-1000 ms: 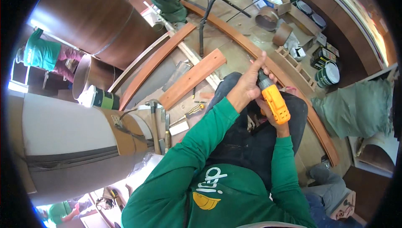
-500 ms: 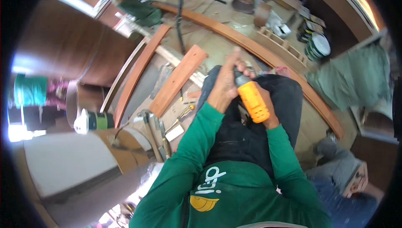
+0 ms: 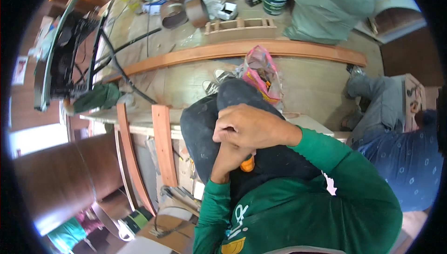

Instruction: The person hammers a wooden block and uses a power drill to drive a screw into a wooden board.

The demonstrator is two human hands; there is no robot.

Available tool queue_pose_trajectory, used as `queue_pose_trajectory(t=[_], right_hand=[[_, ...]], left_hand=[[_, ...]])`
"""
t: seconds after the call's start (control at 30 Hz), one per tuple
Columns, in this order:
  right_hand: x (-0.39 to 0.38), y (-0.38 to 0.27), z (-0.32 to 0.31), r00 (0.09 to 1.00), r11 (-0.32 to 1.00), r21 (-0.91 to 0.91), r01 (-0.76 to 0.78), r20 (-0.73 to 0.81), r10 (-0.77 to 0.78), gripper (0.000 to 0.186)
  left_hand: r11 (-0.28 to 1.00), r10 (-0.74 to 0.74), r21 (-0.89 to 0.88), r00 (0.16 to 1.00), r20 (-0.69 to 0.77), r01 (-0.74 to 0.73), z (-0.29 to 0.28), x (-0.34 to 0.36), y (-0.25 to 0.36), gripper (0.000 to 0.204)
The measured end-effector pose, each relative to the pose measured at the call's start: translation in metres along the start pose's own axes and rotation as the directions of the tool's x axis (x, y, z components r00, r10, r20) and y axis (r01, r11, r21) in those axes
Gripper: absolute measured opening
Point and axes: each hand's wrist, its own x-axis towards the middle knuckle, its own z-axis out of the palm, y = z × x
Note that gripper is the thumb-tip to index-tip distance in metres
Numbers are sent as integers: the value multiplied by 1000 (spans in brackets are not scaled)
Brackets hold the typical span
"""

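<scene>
Over my lap my two hands meet, the right on top. My right hand point(image 3: 249, 124) is curled closed, thumb and forefinger bent round into a loop; whatever lies inside it is hidden. Beneath it, my left hand point(image 3: 227, 155) reaches up from the lower left, its fingers mostly covered by the right. Beside the left hand the rounded end of an orange power drill point(image 3: 248, 163) shows, and that hand appears closed around it. The rest of the drill is out of sight behind my hands. Dark trousers point(image 3: 198, 121) lie under both hands.
A pink-edged clear bag point(image 3: 263, 74) stands past my knees. Beyond it runs a long wooden board point(image 3: 209, 53). Shorter planks point(image 3: 164, 144) lie at left, near hand tools point(image 3: 179, 198). A lidded bucket point(image 3: 274, 0) stands far off. Another person point(image 3: 391, 128) sits close at right.
The view has turned, so the surroundings have swung round. My right hand has come up from the drill's body to lie over my left hand, and most of the drill is now covered.
</scene>
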Motion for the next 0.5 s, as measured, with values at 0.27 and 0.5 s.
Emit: queue_pose_trajectory(t=[0.27,0.5], right_hand=[[-30,11,5,974,967,228,114,-216,-64,24],[-9,41,-58,659,772,598,214,-672,338,20]], left_hand=[[984,-76,-158,995,63,85,-14,-5,-3,12],[997,-53,67,988,142,44,-22,-4,-8,27]])
